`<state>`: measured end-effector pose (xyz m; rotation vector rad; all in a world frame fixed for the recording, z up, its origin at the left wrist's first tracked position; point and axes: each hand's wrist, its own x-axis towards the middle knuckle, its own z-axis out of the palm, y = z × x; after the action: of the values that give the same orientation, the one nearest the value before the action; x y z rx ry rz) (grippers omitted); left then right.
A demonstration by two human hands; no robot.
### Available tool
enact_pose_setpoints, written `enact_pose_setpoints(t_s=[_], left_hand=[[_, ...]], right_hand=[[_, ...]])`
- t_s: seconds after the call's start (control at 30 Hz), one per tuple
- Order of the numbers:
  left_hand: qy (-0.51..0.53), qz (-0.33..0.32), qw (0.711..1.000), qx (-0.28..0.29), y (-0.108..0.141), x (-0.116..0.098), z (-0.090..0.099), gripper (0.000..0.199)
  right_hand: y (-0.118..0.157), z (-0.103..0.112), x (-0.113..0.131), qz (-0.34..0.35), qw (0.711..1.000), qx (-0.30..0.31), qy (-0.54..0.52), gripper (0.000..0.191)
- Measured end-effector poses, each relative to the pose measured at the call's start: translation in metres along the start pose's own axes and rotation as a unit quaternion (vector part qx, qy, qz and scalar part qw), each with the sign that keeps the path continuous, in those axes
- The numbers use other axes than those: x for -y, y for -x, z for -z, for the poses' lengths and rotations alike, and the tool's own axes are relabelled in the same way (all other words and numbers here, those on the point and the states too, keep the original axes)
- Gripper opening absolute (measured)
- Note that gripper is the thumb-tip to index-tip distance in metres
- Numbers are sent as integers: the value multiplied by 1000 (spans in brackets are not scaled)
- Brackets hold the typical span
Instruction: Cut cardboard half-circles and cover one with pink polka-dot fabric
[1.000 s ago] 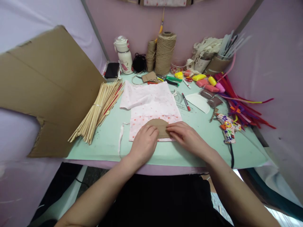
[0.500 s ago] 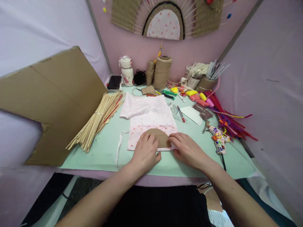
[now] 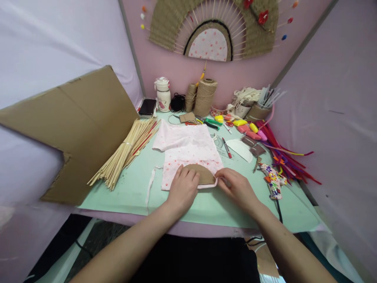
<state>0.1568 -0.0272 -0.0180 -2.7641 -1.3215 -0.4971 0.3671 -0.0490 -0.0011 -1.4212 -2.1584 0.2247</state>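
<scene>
A brown cardboard half-circle (image 3: 206, 176) lies on the near part of a white-pink fabric (image 3: 190, 143) with red dots, its straight side towards me. My left hand (image 3: 183, 188) rests on the cardboard's left part with the fingers laid over it, pressing it down. At the right corner of the half-circle, my right hand (image 3: 237, 187) pinches the fabric's edge between thumb and fingers, turned up beside the cardboard. The fabric's near edge shows as a thin strip along the straight side. Left of the fabric lies a thin white fabric strip (image 3: 150, 186).
Bundled wooden sticks (image 3: 123, 153) lie left, beside a large cardboard sheet (image 3: 91, 114). Pliers (image 3: 211, 125), a red marker (image 3: 226, 148) and a white half-circle (image 3: 240, 150) lie beyond my hands. Twine spools (image 3: 205, 97) and a bottle (image 3: 163, 94) stand at the back.
My right hand has moved slightly right, drawing the fabric's edge up at the cardboard's corner. My left hand stays on the cardboard. The camera view has tilted up a little.
</scene>
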Motion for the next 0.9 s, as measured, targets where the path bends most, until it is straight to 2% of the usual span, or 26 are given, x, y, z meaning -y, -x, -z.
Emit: enact_pose_setpoints(t_s=[0.1, 0.2, 0.27, 0.3, 0.33, 0.37, 0.4, 0.43, 0.47, 0.5, 0.53, 0.6, 0.7, 0.8, 0.87, 0.9], left_hand=[[-4, -11, 1000, -26, 0, 7, -3, 28], [13, -12, 999, -51, 0, 12, -3, 29], [26, -8, 998, -54, 0, 13, -1, 31], [31, -5, 998, -52, 0, 13, 0, 32], [36, -3, 998, -48, 0, 13, 2, 33], [40, -1, 998, -43, 0, 13, 3, 34], [45, 2, 998, -39, 0, 12, 4, 35], [48, 3, 998, -35, 0, 12, 5, 35], [52, 4, 998, -30, 0, 11, 5, 36], [56, 4, 998, -26, 0, 11, 6, 37], [59, 5, 998, -22, -1, 11, 6, 37], [63, 6, 998, -17, -1, 11, 7, 37], [65, 7, 998, -18, 0, 12, 6, 38], [63, 4, 998, -18, 1, 14, 4, 38], [63, 2, 998, -16, 3, 14, 2, 38], [63, 1, 998, -16, 3, 14, 1, 38]], right_hand=[[-1, 4, 3, -13, 999, -29, -43, 12], [7, 10, 7, -49, 988, -133, -66, 11], [19, 15, 12, -143, 961, -214, -104, 18], [27, 16, 16, -206, 942, -220, -150, 18], [34, 17, 21, -270, 919, -183, -222, 19], [41, 16, 27, -323, 887, -105, -313, 25], [47, 14, 33, -360, 838, -7, -410, 32], [51, 11, 40, -381, 773, 84, -500, 36], [53, 7, 47, -391, 706, 135, -575, 39], [52, 2, 54, -396, 647, 144, -635, 40], [49, -4, 59, -396, 601, 126, -683, 42], [38, -15, 65, -396, 526, 69, -749, 41], [23, -30, 68, -403, 439, -29, -803, 31], [18, -38, 69, -432, 376, -111, -812, 23], [19, -40, 70, -444, 352, -125, -815, 22], [20, -39, 70, -447, 349, -124, -814, 23]])
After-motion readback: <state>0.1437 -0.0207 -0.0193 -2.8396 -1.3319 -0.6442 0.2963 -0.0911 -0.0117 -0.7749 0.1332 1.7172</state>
